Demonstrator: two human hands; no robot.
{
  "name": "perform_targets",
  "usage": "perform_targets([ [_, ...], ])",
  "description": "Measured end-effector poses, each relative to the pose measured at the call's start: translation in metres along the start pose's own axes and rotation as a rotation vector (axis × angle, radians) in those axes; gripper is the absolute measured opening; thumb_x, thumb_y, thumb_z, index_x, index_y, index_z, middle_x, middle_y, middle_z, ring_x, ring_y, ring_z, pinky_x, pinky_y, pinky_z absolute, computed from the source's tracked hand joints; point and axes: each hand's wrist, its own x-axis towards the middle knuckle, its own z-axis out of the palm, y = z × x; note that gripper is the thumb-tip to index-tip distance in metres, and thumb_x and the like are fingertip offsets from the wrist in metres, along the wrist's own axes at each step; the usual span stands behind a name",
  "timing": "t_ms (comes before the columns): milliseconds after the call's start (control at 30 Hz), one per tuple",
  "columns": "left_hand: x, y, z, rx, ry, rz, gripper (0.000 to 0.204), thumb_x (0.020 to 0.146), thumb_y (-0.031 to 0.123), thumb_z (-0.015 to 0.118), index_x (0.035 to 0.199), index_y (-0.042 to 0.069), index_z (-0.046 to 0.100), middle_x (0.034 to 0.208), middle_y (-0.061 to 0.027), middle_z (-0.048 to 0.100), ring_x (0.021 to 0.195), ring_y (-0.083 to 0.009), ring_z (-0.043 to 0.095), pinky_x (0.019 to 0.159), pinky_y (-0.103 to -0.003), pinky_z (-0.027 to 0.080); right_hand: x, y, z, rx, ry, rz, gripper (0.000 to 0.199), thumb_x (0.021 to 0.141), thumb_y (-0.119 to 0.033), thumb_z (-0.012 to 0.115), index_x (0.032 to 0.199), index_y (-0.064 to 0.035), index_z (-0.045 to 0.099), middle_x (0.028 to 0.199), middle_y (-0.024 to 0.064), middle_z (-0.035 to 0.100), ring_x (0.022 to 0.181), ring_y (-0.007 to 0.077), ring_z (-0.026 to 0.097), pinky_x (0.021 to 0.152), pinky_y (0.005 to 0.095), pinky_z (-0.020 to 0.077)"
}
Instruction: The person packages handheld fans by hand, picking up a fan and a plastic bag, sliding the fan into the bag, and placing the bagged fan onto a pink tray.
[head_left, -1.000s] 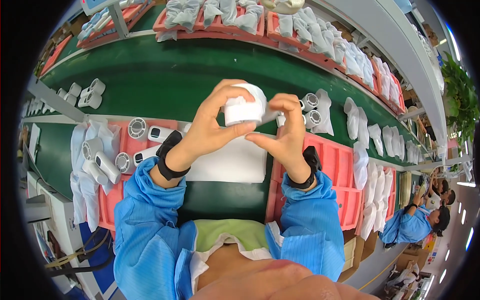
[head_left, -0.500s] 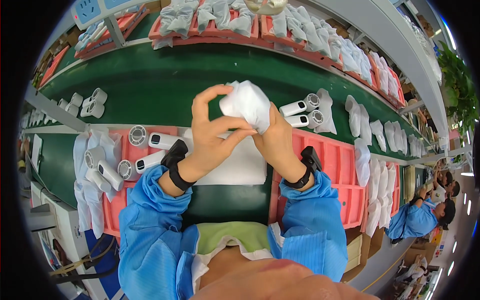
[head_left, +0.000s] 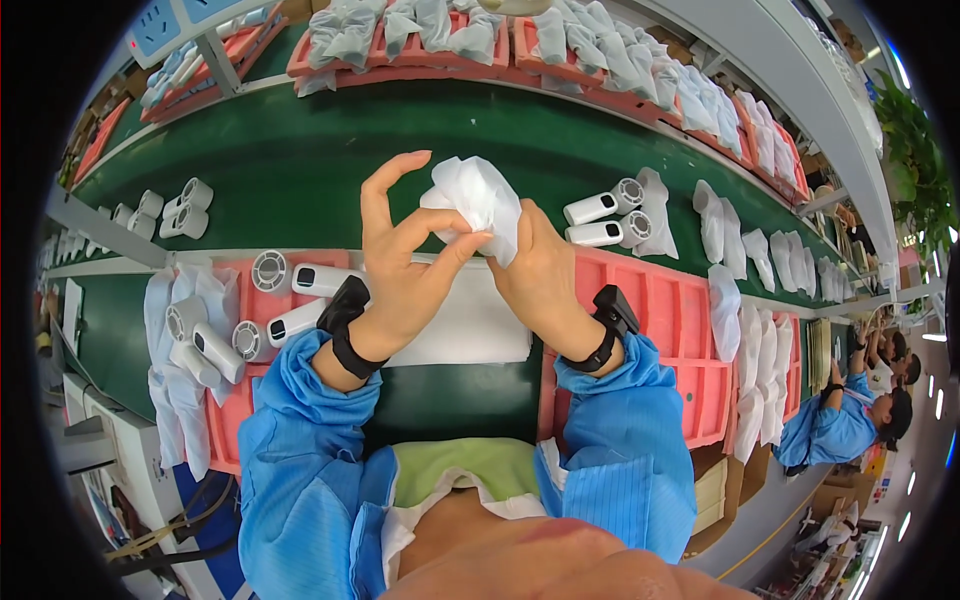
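A thin white bag (head_left: 478, 198), gathered into a loose bundle, is held up above the middle of the bench. In the earlier picture a rounded white end showed at its left side; now the film covers what is inside. My left hand (head_left: 415, 255) pinches the bag's near edge between thumb and index finger, with its other fingers raised and apart. Wrapped round the bag's lower right side is my right hand (head_left: 535, 270), its fingers partly hidden behind the film. Below both hands lies a white sheet (head_left: 470, 325).
White devices with round vented heads lie on a pink tray (head_left: 260, 385) at left; a pair (head_left: 600, 220) lies right of my hands. Another pink tray (head_left: 660, 320) is at right. Bagged pieces (head_left: 765, 370) line the bench, and filled trays (head_left: 400, 65) stand behind. Co-workers (head_left: 840, 420) work far right.
Both hands and the bag have moved slightly left. The rounded white end is now covered by film, and the bag's closed folds face up. My left index finger and thumb stay pinched.
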Motion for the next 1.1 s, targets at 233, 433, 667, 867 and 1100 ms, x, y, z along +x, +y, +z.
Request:
perform_targets([
  [233, 0.007, -0.005, 0.001, 0.199, -0.026, 0.162, 0.021, 0.068, 0.009, 0.082, 0.082, 0.008, 0.067, 0.119, -0.0108, 0.054, 0.114, -0.0303, 0.051, 0.091, -0.037, 0.043, 0.005, 0.011, -0.009, 0.143, 0.002, 0.145, 0.050, 0.074, -0.007, 0.076, 0.115, 0.0045, 0.049, 0.097, 0.0217, 0.061, 0.084, 0.0400, 0.063, 0.067, 0.0429, 0.0509],
  [433, 0.030, -0.046, -0.009, 0.058, 0.091, -0.233, 0.015, 0.071, 0.005, 0.077, 0.080, 0.004, 0.065, 0.098, -0.0086, 0.060, 0.092, -0.0243, 0.060, 0.079, -0.032, 0.047, 0.016, 0.037, -0.001, 0.477, -0.249, 0.165, 0.039, 0.085, -0.022, 0.071, 0.106, 0.0046, 0.051, 0.086, 0.0242, 0.061, 0.079, 0.0418, 0.063, 0.068, 0.0442, 0.0491],
  [667, -0.029, -0.025, 0.060, 0.037, -0.713, -0.255, 0.024, 0.074, 0.021, 0.079, 0.083, 0.007, 0.062, 0.087, -0.0093, 0.059, 0.083, -0.0283, 0.061, 0.066, -0.036, 0.048, 0.004, 0.165, 0.098, -0.335, -0.208, 0.252, 0.050, 0.082, -0.027, 0.071, 0.119, 0.0028, 0.055, 0.104, 0.0243, 0.063, 0.099, 0.0405, 0.061, 0.083, 0.0465, 0.0487],
  [867, -0.084, -0.035, 0.076, 0.257, -0.913, -0.168, 0.027, 0.071, 0.025, 0.080, 0.081, 0.009, 0.061, 0.085, -0.0089, 0.057, 0.084, -0.0285, 0.062, 0.068, -0.040, 0.049, 0.043, 0.225, -0.001, -0.660, -0.137, 0.258, 0.037, 0.069, -0.019, 0.074, 0.102, -0.0064, 0.065, 0.107, 0.0151, 0.064, 0.097, 0.0346, 0.064, 0.080, 0.0429, 0.0536],
  [1100, -0.093, -0.049, 0.074, 0.236, -0.930, -0.156, 0.020, 0.075, 0.023, 0.076, 0.081, 0.008, 0.064, 0.090, -0.0102, 0.058, 0.084, -0.0306, 0.063, 0.070, -0.042, 0.050, 0.021, 0.317, -0.047, -0.474, -0.682, 0.442, 0.050, 0.061, -0.017, 0.076, 0.108, -0.0025, 0.065, 0.102, 0.0179, 0.070, 0.097, 0.0328, 0.068, 0.081, 0.0391, 0.0542],
])
